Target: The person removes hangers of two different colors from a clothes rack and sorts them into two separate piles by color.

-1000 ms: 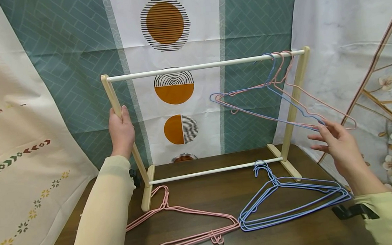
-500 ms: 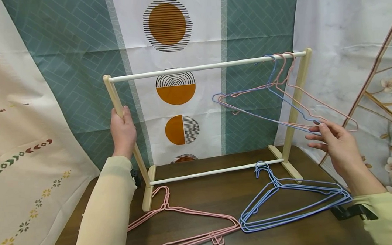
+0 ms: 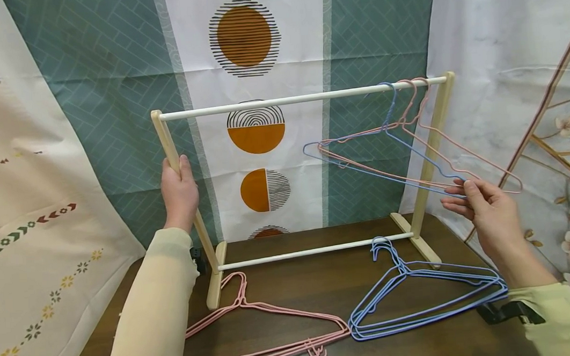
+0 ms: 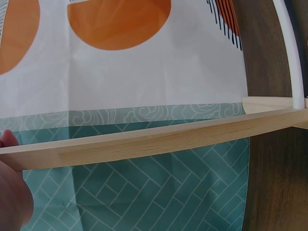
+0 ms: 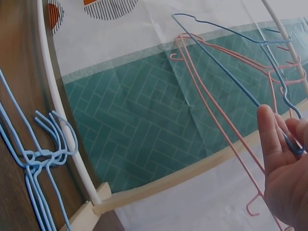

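My left hand (image 3: 179, 191) grips the left wooden post (image 3: 166, 141) of a small garment rack; the left wrist view shows only part of that hand at its edge. With thumb and fingers, my right hand (image 3: 492, 215) pinches the right corner of a blue hanger (image 3: 349, 166), whose hook sits over the white top rail (image 3: 281, 101). Two pink hangers (image 3: 450, 143) hang just right of it, near the right post (image 3: 431, 154). In the right wrist view the blue hanger (image 5: 226, 72) runs into the fingers, apart from the pink ones along its lower bar.
On the brown table (image 3: 290, 285) lies a stack of blue hangers (image 3: 417, 300) in front of the rack's right foot. Pink hangers (image 3: 272, 307) lie to the left, touching the blue stack. A white lower rail (image 3: 313, 250) joins the rack's feet. Patterned cloths hang behind and at both sides.
The blue hanger's hook has slid slightly left along the top rail, away from the pink hooks. My right hand moved a little left and down with it. The left hand keeps its hold.
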A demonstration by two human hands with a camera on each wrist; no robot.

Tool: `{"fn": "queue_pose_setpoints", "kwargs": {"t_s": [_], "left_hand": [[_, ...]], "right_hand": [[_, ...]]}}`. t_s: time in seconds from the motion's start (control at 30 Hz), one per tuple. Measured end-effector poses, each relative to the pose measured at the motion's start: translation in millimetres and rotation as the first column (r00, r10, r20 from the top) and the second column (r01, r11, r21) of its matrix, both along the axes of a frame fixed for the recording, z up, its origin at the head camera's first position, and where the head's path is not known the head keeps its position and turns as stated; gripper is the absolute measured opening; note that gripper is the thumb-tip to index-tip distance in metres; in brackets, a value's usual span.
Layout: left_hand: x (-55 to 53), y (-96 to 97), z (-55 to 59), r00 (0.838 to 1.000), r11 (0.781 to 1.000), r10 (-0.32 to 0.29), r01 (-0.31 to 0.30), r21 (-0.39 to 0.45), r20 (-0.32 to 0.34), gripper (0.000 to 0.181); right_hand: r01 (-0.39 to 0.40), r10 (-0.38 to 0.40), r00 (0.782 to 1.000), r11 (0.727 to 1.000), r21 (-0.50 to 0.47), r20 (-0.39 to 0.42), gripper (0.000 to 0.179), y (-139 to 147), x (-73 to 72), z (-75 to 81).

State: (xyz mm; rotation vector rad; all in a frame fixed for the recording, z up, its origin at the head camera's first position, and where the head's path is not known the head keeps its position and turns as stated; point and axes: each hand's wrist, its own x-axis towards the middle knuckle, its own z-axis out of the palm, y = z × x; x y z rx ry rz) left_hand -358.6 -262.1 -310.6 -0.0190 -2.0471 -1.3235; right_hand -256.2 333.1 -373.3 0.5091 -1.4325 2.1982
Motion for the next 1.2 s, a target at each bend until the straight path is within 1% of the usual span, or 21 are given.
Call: {"fn": "queue_pose_setpoints", "kwargs": {"t_s": [0.17,0.23,0.33,0.43,0.57,0.67,0.77,0.93,1.2], "left_hand": [[-0.7,-0.1,-0.5,1.0,1.0,0.003,-0.003,-0.004,-0.001,0.065],[-0.6,-0.5,-0.3,1.0,1.0,0.005,-0.005,-0.005,-0.001,0.065],[-0.4,-0.6,0.3,1.0,1.0,0.007,-0.007,-0.005,0.0,0.066],[0.0,-0.2,0.6,1.0,1.0,0.006,-0.006,-0.005,0.003,0.067],[-0.1,0.1,0.2,1.0,1.0,0.004,-0.004,-0.008,0.003,0.067],[-0.2,0.1,0.0,1.0,1.0,0.004,-0.004,-0.008,0.004,0.067],[-0.4,-0.1,-0.1,1.0,1.0,0.007,-0.007,-0.005,0.004,0.067],[-0.7,-0.5,-0.2,1.0,1.0,0.008,-0.008,-0.005,0.003,0.067],[-0.3,0.0,0.1,1.0,1.0,0.002,-0.002,-0.002,0.002,0.065]], "right_hand": [[0.035,-0.035,0.999,0.999,-0.007,-0.002,0.024,-3.5,0.2,2.7],[0.032,-0.032,0.999,0.999,-0.021,-0.006,0.024,-4.7,-0.1,4.4],[0.014,-0.014,1.0,0.999,-0.05,-0.009,0.024,-6.1,-0.2,7.2],[-0.026,0.024,0.999,0.995,-0.098,-0.023,0.022,-6.9,0.1,9.8],[-0.071,0.065,0.997,0.985,-0.154,-0.048,0.022,-7.6,1.6,13.9],[-0.096,0.085,0.994,0.98,-0.176,-0.068,0.023,-8.1,3.0,17.3],[-0.111,0.098,0.992,0.976,-0.187,-0.077,0.024,-8.6,4.9,20.1],[-0.129,0.119,0.991,0.972,-0.197,-0.062,0.024,-9.3,9.1,22.0],[-0.146,0.138,0.988,0.98,-0.132,-0.067,0.025,-9.2,14.7,18.8]]}}
